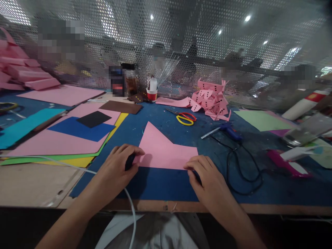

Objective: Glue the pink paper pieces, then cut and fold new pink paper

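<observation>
A pink paper sheet (pixel 163 152), with a pointed peak at its upper left, lies on the blue table mat in front of me. My left hand (pixel 123 160) is closed at its left edge, with fingertips and thumb on the paper. At the lower right corner, my right hand (pixel 203 169) grips the sheet between curled fingers and thumb. Beyond the sheet rest scissors (pixel 185 117) with red and yellow handles. To the right of them is a blue glue gun (pixel 229 131) with a black cord.
Coloured sheets, including a blue one (pixel 77 128) and a black one (pixel 94 118), lie stacked at left. Pink cut pieces with black dots (pixel 211 100) are heaped at the back near a paper cup (pixel 151 94). A white cable (pixel 131 207) hangs over the table edge.
</observation>
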Available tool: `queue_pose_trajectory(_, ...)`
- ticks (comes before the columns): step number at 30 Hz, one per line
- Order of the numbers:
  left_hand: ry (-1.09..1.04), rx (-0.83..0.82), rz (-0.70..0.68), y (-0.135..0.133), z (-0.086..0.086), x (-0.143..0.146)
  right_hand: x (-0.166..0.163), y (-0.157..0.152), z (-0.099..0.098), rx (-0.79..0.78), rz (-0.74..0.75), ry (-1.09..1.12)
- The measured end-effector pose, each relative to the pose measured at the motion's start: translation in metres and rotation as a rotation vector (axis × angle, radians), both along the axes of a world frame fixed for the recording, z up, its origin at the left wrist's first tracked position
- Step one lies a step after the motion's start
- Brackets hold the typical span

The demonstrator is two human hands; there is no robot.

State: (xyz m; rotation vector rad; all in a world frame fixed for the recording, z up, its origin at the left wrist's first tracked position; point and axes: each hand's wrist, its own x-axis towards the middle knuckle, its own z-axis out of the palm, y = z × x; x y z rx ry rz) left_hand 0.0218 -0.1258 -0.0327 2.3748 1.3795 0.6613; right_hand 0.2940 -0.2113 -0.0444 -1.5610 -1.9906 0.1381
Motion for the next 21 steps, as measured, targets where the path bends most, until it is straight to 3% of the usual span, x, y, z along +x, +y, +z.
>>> queue_pose_trajectory(16, -0.029, -0.025, -0.014, 0.004, -0.006, -0.016, -0.001, -0.001, 0.002, 0.001, 0.006, 0.003)
queue_pose_trajectory(21, -0.114, 0.065, -0.026, -0.001, -0.003, -0.014, 0.000, -0.001, 0.001, 0.004, 0.004, 0.005)
